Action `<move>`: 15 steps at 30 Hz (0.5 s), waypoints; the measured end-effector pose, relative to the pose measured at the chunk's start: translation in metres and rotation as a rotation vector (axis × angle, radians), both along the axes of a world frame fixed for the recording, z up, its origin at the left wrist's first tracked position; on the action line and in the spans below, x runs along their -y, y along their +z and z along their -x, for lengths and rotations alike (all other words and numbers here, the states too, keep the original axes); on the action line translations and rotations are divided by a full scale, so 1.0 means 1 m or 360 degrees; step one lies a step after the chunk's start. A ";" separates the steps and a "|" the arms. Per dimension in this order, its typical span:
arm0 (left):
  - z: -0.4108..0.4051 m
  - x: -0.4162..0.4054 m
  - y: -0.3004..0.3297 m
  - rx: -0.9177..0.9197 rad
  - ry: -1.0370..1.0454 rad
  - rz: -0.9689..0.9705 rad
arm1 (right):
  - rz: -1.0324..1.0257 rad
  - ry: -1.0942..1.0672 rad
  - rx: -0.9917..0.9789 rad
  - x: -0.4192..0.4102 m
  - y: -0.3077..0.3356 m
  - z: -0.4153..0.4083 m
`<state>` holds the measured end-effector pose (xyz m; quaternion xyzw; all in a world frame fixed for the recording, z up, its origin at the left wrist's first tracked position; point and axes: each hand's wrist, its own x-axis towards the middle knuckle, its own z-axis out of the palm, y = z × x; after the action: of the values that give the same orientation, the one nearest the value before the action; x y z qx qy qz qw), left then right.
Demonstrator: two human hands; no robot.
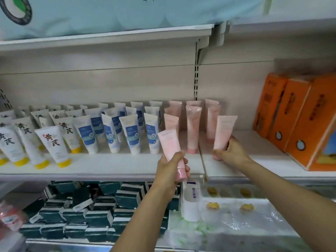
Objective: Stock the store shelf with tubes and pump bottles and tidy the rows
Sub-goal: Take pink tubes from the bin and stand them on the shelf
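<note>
Now my left hand (171, 167) grips one pink tube (171, 151) low, just above its cap, at the shelf (101, 165) edge; my right hand (230, 150) holds another pink tube (224, 131) likewise. Light, soft-walled and probably slippery, they are best held near the stiff cap.

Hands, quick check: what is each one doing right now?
Left hand: grips a pink tube, cap down, in front of the shelf.
Right hand: holds another pink tube, upright on the shelf.
</note>
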<state>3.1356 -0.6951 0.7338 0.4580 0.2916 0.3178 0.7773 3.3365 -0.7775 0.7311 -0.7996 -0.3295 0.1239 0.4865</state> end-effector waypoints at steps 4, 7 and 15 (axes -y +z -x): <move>-0.011 -0.001 0.001 -0.0004 -0.0017 0.0085 | 0.0175 -0.0028 0.0145 -0.010 -0.010 -0.011; -0.018 -0.004 -0.002 -0.0088 0.0003 0.0040 | 0.0190 -0.0005 0.0142 -0.016 -0.010 -0.015; -0.025 -0.002 -0.004 -0.0286 -0.0057 -0.0306 | 0.0276 0.0009 0.0103 -0.018 -0.013 -0.017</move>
<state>3.1608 -0.6927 0.7301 0.5621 0.3202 0.2880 0.7061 3.3537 -0.7594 0.7179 -0.8414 -0.3354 0.1274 0.4041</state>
